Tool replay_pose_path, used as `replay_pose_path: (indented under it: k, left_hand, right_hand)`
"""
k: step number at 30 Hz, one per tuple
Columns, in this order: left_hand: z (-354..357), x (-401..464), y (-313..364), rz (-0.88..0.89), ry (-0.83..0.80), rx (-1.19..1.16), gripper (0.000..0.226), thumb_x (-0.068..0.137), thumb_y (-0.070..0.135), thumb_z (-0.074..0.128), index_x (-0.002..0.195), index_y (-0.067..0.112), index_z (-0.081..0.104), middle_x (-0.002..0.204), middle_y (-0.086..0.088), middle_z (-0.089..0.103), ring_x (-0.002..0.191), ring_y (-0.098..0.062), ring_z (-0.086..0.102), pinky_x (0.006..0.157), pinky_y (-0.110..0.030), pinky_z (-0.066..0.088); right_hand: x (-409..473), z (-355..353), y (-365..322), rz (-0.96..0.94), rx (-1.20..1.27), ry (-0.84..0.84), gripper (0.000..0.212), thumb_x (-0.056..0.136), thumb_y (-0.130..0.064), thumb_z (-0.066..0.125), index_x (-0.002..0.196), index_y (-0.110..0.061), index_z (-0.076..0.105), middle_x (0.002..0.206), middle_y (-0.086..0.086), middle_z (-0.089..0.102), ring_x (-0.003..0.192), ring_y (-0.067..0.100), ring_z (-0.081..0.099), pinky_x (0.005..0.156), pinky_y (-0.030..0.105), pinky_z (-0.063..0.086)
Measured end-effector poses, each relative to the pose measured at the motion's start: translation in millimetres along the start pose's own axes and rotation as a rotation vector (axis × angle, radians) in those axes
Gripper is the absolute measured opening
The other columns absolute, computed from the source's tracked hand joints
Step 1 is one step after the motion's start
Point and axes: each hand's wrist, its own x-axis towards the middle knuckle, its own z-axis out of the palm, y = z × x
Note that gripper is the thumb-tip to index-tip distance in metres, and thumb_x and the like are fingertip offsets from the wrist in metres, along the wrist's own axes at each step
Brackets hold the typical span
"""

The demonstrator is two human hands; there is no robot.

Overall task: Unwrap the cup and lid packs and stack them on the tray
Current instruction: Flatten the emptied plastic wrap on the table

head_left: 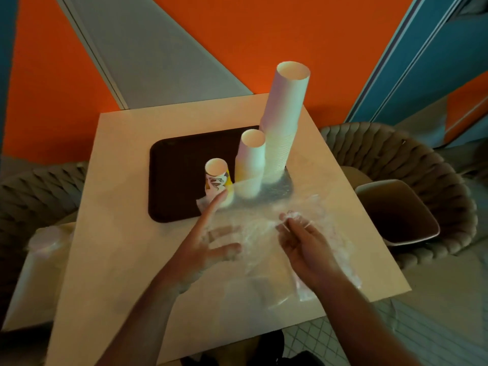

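Observation:
Three upside-down cup stacks stand on the dark brown tray (171, 180): a tall white stack (284, 122), a shorter white stack (250, 165) and a short printed cup stack (217, 178) at the tray's front. Crumpled clear plastic wrap (266, 233) lies on the table in front of the tray. My left hand (208, 249) lies spread with straight fingers on the wrap, its forefinger reaching to the base of the printed stack. My right hand (303, 241) pinches a bunch of the wrap between thumb and fingertips.
The square pale table (118, 233) stands against an orange wall. Woven chairs stand left and right; the right chair holds an open beige bin (398, 212). A wrapped pack (45, 249) lies on the left chair.

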Motion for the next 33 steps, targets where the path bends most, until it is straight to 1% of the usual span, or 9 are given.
replay_pose_path:
  k: [3, 6, 11, 16, 20, 24, 26, 29, 33]
  left_hand:
    - [12, 8, -17, -0.04, 0.113, -0.069, 0.071, 0.071, 0.032, 0.079, 0.135, 0.051, 0.054, 0.146, 0.021, 0.047, 0.127, -0.022, 0.059, 0.095, -0.051, 0.055]
    - [21, 24, -26, -0.165, 0.145, -0.119, 0.057, 0.073, 0.036, 0.076, 0.126, 0.054, 0.061, 0.145, 0.008, 0.05, 0.126, -0.019, 0.06, 0.1, -0.045, 0.051]
    - [58, 64, -42, -0.362, 0.022, -0.092, 0.047, 0.076, 0.027, 0.079, 0.116, 0.049, 0.07, 0.14, 0.003, 0.056, 0.125, -0.022, 0.06, 0.106, -0.044, 0.047]
    - [87, 103, -71, -0.329, 0.12, 0.05, 0.048, 0.079, -0.004, 0.077, 0.109, 0.033, 0.075, 0.128, 0.005, 0.066, 0.104, -0.027, 0.071, 0.104, -0.048, 0.05]
    - [93, 119, -86, -0.335, 0.182, 0.233, 0.06, 0.075, -0.006, 0.079, 0.125, 0.025, 0.067, 0.122, 0.004, 0.067, 0.091, -0.021, 0.074, 0.094, -0.038, 0.058]
    - [97, 132, -101, -0.327, 0.236, 0.361, 0.066, 0.073, 0.0, 0.082, 0.132, 0.023, 0.063, 0.13, 0.004, 0.064, 0.089, -0.016, 0.073, 0.087, -0.03, 0.058]
    - [100, 136, -103, -0.318, 0.252, 0.401, 0.068, 0.074, 0.001, 0.082, 0.134, 0.024, 0.061, 0.129, 0.006, 0.063, 0.087, -0.012, 0.072, 0.078, -0.023, 0.055]
    - [104, 143, -105, -0.308, 0.258, 0.468, 0.068, 0.075, 0.003, 0.082, 0.135, 0.025, 0.06, 0.124, 0.008, 0.064, 0.086, -0.011, 0.071, 0.067, -0.013, 0.05]
    - [101, 147, -114, -0.254, 0.19, 0.548, 0.067, 0.076, 0.003, 0.083, 0.136, 0.017, 0.059, 0.129, 0.002, 0.062, 0.092, -0.016, 0.068, 0.072, -0.012, 0.051]
  right_hand:
    - [5, -31, -37, 0.034, -0.176, -0.015, 0.019, 0.079, -0.012, 0.069, 0.097, -0.008, 0.067, 0.091, 0.008, 0.074, 0.067, 0.009, 0.068, 0.064, 0.017, 0.058]
    - [10, -52, -76, 0.122, -0.353, -0.09, 0.016, 0.083, -0.011, 0.065, 0.099, -0.009, 0.069, 0.089, 0.006, 0.075, 0.063, 0.007, 0.066, 0.06, 0.016, 0.056]
    - [27, -71, -115, 0.241, -0.7, -0.239, 0.023, 0.085, -0.014, 0.063, 0.105, -0.007, 0.069, 0.096, 0.009, 0.075, 0.064, 0.008, 0.064, 0.06, 0.017, 0.053]
    - [51, -93, -124, 0.275, -0.965, -0.266, 0.023, 0.098, -0.008, 0.061, 0.12, -0.006, 0.066, 0.104, 0.013, 0.076, 0.066, 0.009, 0.056, 0.06, 0.019, 0.045]
    - [65, -109, -115, 0.042, -1.037, 0.012, 0.034, 0.094, -0.006, 0.067, 0.127, -0.009, 0.061, 0.096, 0.012, 0.077, 0.066, 0.013, 0.055, 0.057, 0.023, 0.043]
    - [64, -121, -99, -0.265, -1.325, 0.288, 0.038, 0.095, -0.013, 0.067, 0.131, -0.019, 0.057, 0.109, 0.001, 0.068, 0.089, 0.021, 0.065, 0.077, 0.036, 0.051]
    - [54, -118, -89, -0.412, -1.485, 0.272, 0.041, 0.096, -0.012, 0.064, 0.135, -0.02, 0.054, 0.119, -0.002, 0.06, 0.102, 0.019, 0.059, 0.085, 0.034, 0.049]
    - [40, -115, -66, -0.522, -1.648, 0.101, 0.046, 0.095, -0.014, 0.065, 0.139, -0.02, 0.052, 0.132, -0.003, 0.056, 0.119, 0.016, 0.05, 0.101, 0.031, 0.043]
    - [29, -122, -35, -0.535, -1.817, -0.032, 0.047, 0.095, -0.021, 0.065, 0.14, -0.019, 0.052, 0.145, 0.001, 0.051, 0.132, 0.021, 0.045, 0.112, 0.039, 0.041]
